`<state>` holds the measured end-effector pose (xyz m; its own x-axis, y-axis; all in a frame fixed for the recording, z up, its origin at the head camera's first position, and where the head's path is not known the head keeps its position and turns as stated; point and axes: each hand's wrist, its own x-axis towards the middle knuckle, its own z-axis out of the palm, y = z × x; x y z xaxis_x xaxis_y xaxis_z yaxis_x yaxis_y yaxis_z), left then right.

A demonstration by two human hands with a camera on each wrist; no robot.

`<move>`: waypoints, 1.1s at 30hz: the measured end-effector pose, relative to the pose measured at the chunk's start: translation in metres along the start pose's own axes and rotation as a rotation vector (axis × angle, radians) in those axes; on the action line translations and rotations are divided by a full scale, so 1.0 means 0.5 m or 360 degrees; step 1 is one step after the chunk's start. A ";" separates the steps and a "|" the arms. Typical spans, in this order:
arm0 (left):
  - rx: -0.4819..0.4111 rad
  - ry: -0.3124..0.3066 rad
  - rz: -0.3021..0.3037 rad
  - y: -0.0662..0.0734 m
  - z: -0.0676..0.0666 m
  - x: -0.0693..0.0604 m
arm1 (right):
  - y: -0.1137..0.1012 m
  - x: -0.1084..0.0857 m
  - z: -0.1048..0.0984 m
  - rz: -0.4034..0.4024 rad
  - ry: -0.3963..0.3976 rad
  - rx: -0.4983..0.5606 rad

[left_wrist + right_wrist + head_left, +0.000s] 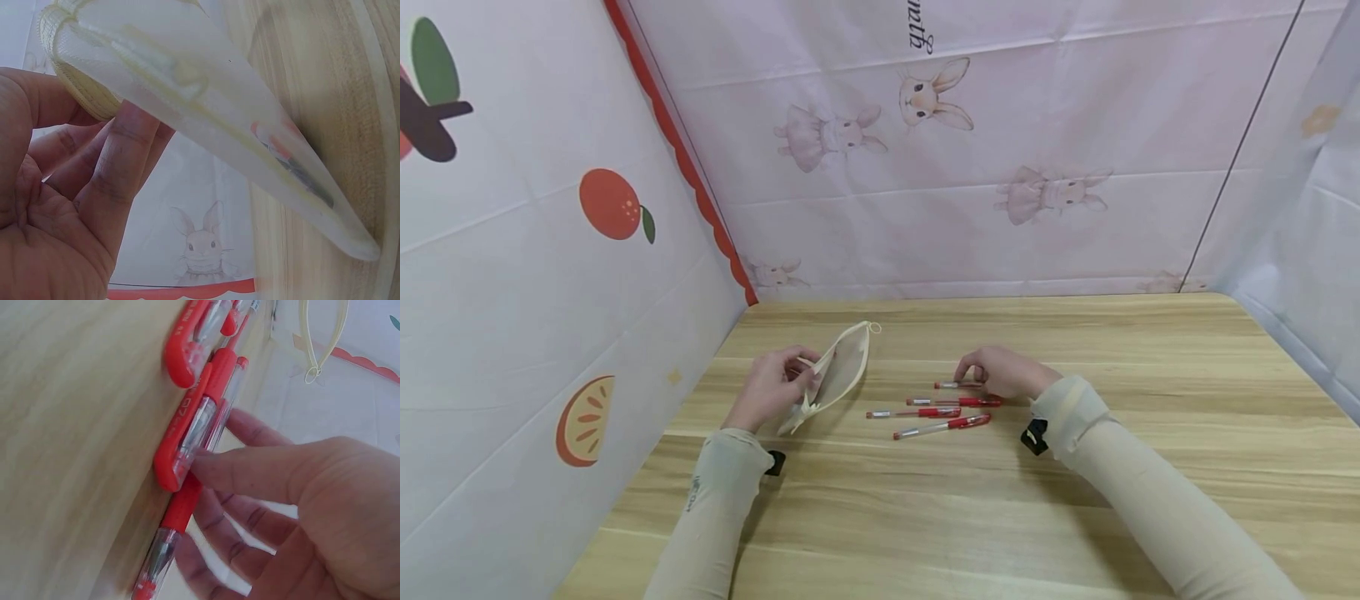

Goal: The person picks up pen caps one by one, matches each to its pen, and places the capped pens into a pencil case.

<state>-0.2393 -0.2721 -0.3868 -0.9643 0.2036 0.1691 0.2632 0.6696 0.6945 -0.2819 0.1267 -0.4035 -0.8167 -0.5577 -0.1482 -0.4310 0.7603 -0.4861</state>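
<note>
On the left, my left hand (772, 385) grips the near edge of a pale mesh zip pouch (852, 361), thumb on one side and fingers on the other. Its mouth gapes toward the right. Through the pouch wall (206, 131) in the left wrist view, something red and dark shows blurrily. My right hand (1009, 372) reaches over the farthest red pen (951, 385), with thumb and curled fingers on either side of it. Nearer lie other capped red pens (942, 427), roughly side by side on the table. In the right wrist view the thumb touches a red cap (172, 456).
The wood-grain table (880, 517) runs back to a pink cloth wall (1075, 92) with rabbit prints. A white fruit-print cloth (497, 317) stands along the left, and another pale cloth (1300, 275) along the right. Black wrist mounts (1034, 437) sit at both cuffs.
</note>
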 end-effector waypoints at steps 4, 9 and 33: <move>-0.0006 0.0008 -0.0005 0.000 0.001 -0.002 | -0.001 -0.003 0.001 0.0066 0.0032 -0.0022; -0.0005 0.0008 -0.0009 0.002 0.001 -0.004 | -0.001 -0.007 0.001 0.0123 0.0050 0.0001; -0.0028 0.0020 -0.0056 0.000 0.003 -0.003 | 0.006 0.001 -0.013 0.0115 0.0173 0.0261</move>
<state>-0.2379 -0.2714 -0.3878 -0.9733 0.1710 0.1533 0.2287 0.6635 0.7124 -0.2860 0.1311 -0.3994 -0.8837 -0.4577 -0.0981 -0.3089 0.7277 -0.6123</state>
